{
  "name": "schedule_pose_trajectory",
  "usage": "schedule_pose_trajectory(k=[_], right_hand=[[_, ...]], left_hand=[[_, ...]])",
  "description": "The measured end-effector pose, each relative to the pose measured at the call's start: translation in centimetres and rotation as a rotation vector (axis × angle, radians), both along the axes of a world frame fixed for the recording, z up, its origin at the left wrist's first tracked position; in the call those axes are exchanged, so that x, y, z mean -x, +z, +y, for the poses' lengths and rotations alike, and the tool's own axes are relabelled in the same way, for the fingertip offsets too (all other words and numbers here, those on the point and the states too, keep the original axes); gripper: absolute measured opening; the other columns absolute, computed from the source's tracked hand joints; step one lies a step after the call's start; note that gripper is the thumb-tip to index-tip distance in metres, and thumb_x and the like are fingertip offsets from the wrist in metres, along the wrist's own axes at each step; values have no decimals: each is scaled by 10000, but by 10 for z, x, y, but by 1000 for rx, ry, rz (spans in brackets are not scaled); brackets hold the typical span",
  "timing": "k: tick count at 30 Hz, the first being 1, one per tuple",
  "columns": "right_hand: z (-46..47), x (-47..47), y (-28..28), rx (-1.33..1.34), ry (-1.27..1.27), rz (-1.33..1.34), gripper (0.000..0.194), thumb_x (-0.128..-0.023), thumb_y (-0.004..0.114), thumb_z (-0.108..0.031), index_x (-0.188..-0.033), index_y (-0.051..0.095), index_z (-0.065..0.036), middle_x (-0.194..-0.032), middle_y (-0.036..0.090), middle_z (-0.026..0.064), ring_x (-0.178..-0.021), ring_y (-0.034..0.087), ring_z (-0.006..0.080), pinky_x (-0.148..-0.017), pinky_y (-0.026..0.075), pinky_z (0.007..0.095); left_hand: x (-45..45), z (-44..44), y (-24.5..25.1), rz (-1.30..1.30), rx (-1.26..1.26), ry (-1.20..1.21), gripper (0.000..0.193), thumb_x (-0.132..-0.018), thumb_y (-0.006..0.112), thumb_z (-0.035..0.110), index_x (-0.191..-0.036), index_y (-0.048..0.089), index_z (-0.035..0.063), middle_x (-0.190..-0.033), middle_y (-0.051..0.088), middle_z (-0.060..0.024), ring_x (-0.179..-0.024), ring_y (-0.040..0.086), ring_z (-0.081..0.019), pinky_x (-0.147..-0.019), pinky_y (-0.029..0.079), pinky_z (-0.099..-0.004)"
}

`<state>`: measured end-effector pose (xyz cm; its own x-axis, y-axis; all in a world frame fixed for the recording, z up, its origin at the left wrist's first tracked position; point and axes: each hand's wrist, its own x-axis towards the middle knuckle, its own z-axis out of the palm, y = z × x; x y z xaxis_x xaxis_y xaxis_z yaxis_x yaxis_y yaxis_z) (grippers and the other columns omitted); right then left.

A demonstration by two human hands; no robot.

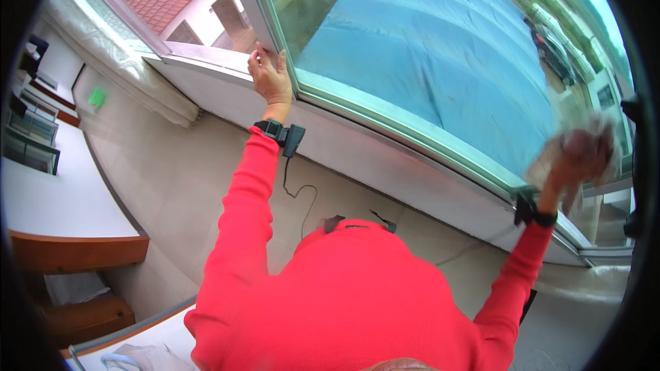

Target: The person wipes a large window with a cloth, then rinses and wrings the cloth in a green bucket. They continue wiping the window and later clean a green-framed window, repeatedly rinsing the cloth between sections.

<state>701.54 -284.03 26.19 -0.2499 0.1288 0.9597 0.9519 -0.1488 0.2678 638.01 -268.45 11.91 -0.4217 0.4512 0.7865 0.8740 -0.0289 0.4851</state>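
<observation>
My left hand [270,80] rests on the metal frame [272,26] at the left edge of a sliding window pane, with its fingers bent around the edge. A black strapped device [281,134] sits on that wrist, with a cable hanging from it. My right hand [580,157], blurred, is at the right part of the window glass [412,51] with a crumpled cloth [544,162] in it. Another black strapped device [531,211] is on the right wrist. Through the glass a large blue sheet shows outside.
Beneath the window runs a white wall [392,165] down to the tiled floor. A pale curtain [129,72] hangs at the left. Wooden furniture [77,250] stands at the lower left, and a green bin [96,97] is farther back. At the lower right is more pale cloth [577,283].
</observation>
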Motion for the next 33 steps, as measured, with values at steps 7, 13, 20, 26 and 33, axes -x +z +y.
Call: schedule_pose_trajectory(k=[7, 13, 20, 26, 33], right_hand=[[110, 314, 8, 430, 453, 161, 470, -850, 596, -177, -1315, 540, -136, -1196, 586, 122, -1060, 539, 327, -929, 433, 446], [90, 370, -149, 1275, 670, -312, 441, -798, 589, -129, -1239, 582, -127, -1344, 498, 90, -1216, 442, 307, -951, 393, 410], [111, 368, -11, 815, 486, -651, 477, -692, 640, -239, -1168, 657, -252, -1262, 572, -9, -1257, 436, 262, -920, 386, 386], [144, 416, 291, 58, 360, -508, 408, -816, 605, -246, -1213, 617, -150, -1075, 599, 55, -988, 576, 253, -780, 481, 376], [179, 475, 420, -69, 480, -151, 372, -816, 599, -232, -1159, 611, -88, -1013, 607, 84, -946, 581, 249, -767, 485, 363]], left_hand=[[0, -5, 3, 74, 62, -23, 726, -882, 677, 354, -1457, 401, 9, -1137, 507, -144, -1068, 537, -323, -877, 496, -419], [-4, -13, -5, -22, 90, -151, 772, -891, 664, 253, -1516, 279, 15, -1095, 519, -153, -1039, 543, -340, -828, 502, -443], [-9, -10, -10, 18, 95, -119, 825, -851, 714, 205, -1509, 267, -17, -1083, 502, -147, -1031, 537, -325, -850, 503, -411], [-11, -9, -14, -25, 80, -168, 849, -850, 714, 183, -1523, 235, -15, -1089, 497, -154, -1036, 516, -331, -875, 486, -413], [-12, -11, -15, -75, 79, -189, 824, -854, 705, 168, -1518, 254, -15, -1096, 496, -153, -1028, 514, -335, -870, 482, -420]])
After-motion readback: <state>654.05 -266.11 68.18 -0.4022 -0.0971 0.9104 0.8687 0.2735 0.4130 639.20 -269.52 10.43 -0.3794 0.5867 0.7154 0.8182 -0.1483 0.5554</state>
